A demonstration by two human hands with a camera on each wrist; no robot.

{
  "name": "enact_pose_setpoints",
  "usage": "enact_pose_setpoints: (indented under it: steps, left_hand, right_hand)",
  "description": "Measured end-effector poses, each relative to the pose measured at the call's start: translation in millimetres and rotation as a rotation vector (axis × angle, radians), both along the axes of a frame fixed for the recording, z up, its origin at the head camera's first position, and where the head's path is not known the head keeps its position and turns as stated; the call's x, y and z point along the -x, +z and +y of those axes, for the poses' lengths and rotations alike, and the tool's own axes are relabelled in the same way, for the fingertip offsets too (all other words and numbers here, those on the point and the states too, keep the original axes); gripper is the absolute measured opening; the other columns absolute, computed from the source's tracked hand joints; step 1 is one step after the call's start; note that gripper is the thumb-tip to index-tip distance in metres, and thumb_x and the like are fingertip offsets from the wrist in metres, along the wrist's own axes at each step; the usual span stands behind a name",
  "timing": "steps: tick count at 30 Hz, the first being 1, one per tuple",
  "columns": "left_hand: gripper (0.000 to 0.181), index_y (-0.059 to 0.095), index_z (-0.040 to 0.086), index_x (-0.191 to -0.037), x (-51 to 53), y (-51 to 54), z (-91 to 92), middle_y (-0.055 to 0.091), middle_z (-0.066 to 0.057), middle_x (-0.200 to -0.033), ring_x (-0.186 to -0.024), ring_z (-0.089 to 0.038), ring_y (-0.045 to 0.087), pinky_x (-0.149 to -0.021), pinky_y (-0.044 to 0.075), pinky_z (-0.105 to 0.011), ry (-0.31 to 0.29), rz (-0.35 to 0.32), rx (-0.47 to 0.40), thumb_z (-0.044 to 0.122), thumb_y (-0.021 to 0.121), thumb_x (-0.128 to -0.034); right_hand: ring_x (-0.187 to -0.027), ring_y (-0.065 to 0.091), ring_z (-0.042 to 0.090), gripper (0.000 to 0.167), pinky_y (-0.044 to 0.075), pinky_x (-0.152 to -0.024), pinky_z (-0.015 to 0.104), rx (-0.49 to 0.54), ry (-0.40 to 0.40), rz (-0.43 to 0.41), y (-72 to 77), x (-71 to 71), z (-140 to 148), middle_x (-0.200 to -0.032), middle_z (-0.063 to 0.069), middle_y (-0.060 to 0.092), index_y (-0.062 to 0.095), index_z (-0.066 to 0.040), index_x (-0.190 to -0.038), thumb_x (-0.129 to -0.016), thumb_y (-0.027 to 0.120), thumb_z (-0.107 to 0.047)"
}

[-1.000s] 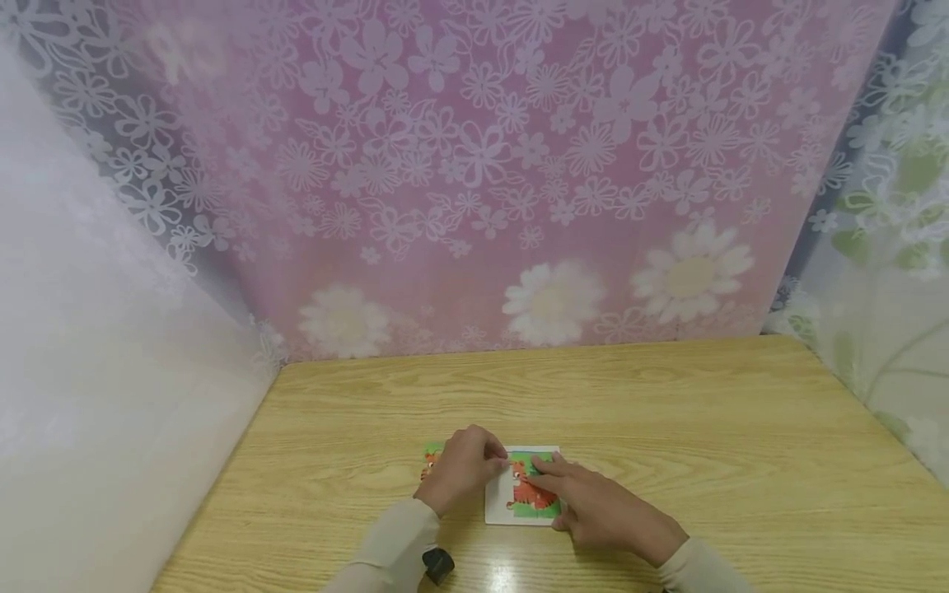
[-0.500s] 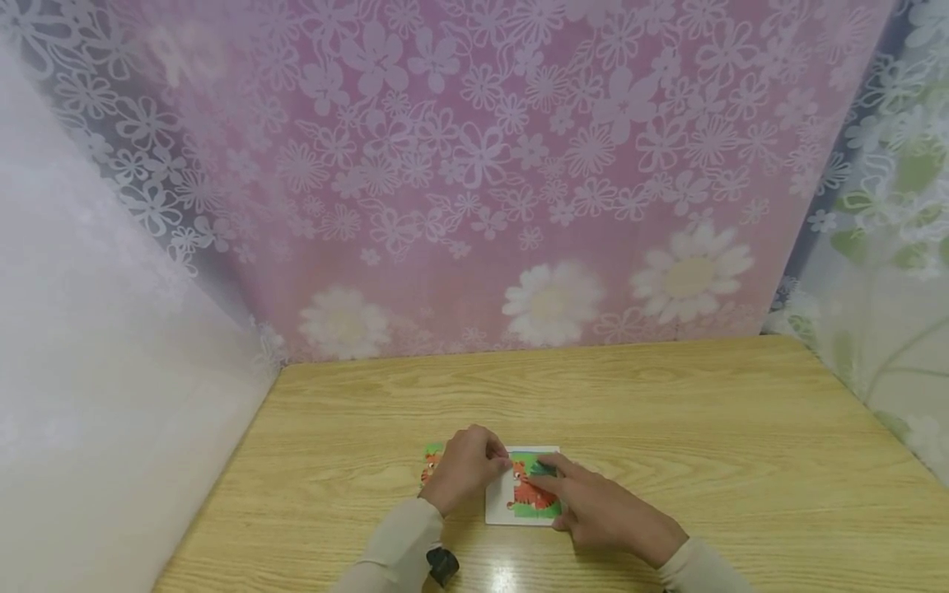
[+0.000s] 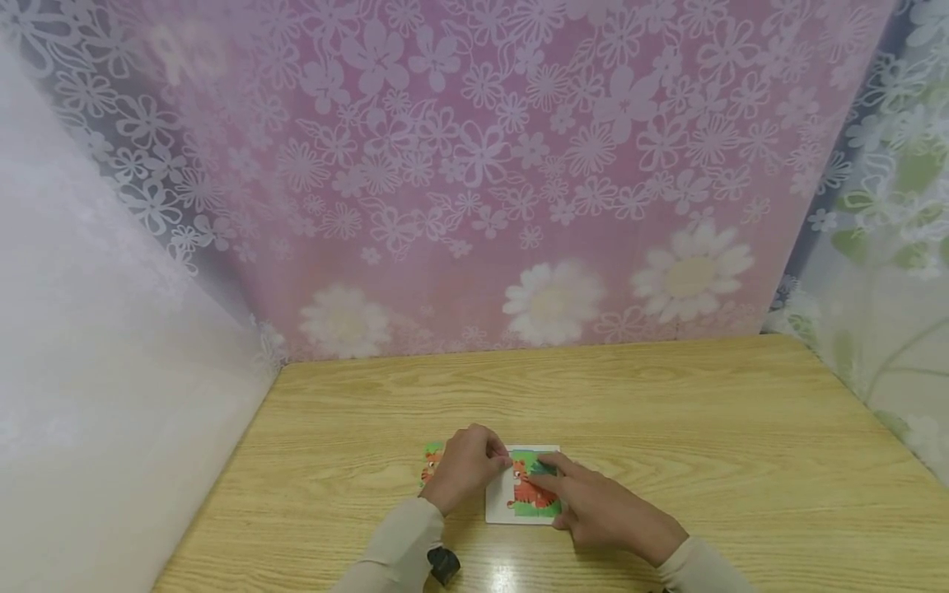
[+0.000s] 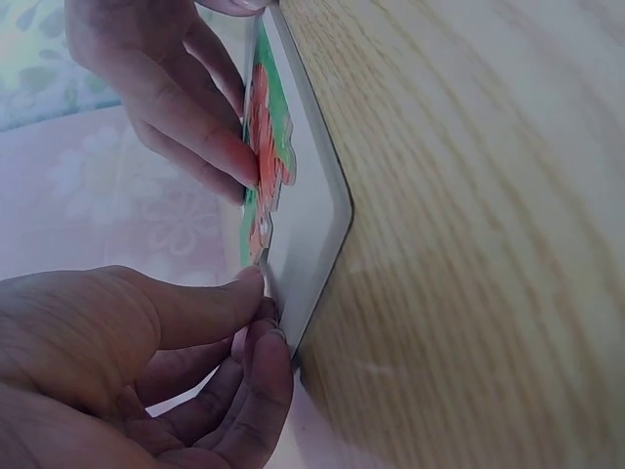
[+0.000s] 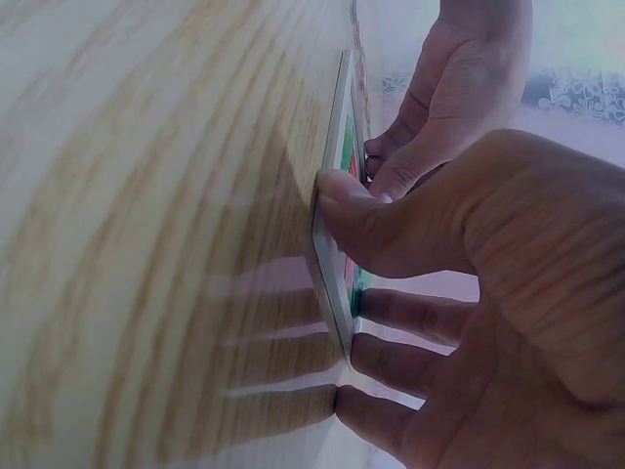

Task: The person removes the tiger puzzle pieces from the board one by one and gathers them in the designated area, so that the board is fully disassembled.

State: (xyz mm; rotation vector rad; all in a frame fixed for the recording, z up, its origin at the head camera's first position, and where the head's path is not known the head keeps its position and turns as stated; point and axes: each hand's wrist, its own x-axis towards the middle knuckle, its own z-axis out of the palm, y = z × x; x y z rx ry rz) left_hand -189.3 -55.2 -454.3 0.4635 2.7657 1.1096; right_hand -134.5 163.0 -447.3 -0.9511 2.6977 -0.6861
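A white puzzle board (image 3: 500,504) lies flat on the table, with joined jigsaw pieces (image 3: 535,497) of an orange tiger on green covering its right part. At the board's upper left, my left hand (image 3: 465,463) pinches a small jigsaw piece between thumb and fingers, against the edge of the joined pieces. Most of that piece is hidden by the fingers. My right hand (image 3: 606,509) lies over the board's right side. Its fingers (image 5: 410,315) are extended onto the pieces and the board's edge, while the thumb (image 5: 356,210) touches the near edge.
Left of the board, partly behind the left hand, lies a further tiger section (image 3: 432,463) of the puzzle. The wood-grain table (image 3: 356,412) meets a pink floral curtain (image 3: 460,272) at the back. Pale sheets hang at both sides.
My left hand has shifted very slightly right along the joined pieces. The right index finger has drawn back a little, uncovering more of the picture's upper part.
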Motion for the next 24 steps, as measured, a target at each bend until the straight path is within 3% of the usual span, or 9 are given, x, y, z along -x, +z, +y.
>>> enact_pose_setpoints:
  steps: [16, 24]
  left_hand:
    - [0.007, 0.075, 0.008, -0.085, 0.9, -2.4, -7.2, 0.067, 0.003, -0.080, -0.069, -0.008, 0.060, -0.060, 0.051, -0.025, -0.027, -0.028, -0.084, 0.012, 0.077, -0.0914]
    - [0.009, 0.074, 0.011, -0.084, -0.8, -1.1, -8.1, 0.067, 0.004, -0.077, -0.070, -0.009, 0.061, -0.060, 0.050, -0.027, -0.010, -0.062, -0.118, 0.013, 0.077, -0.0921]
  right_hand:
    - [-0.092, 0.056, 0.015, 0.065, 0.046, -0.069, 0.023, 0.018, -0.001, -0.009, 0.8, -0.7, -0.8, -0.152, 0.022, 0.038, 0.053, -0.006, -0.146, -0.087, 0.080, -0.009]
    - [-0.105, 0.061, 0.027, 0.063, 0.048, -0.068, 0.024, 0.009, 0.009, 0.015, 1.5, -2.3, -0.4, -0.149, 0.025, 0.040, 0.056, -0.004, -0.143, -0.086, 0.081, -0.006]
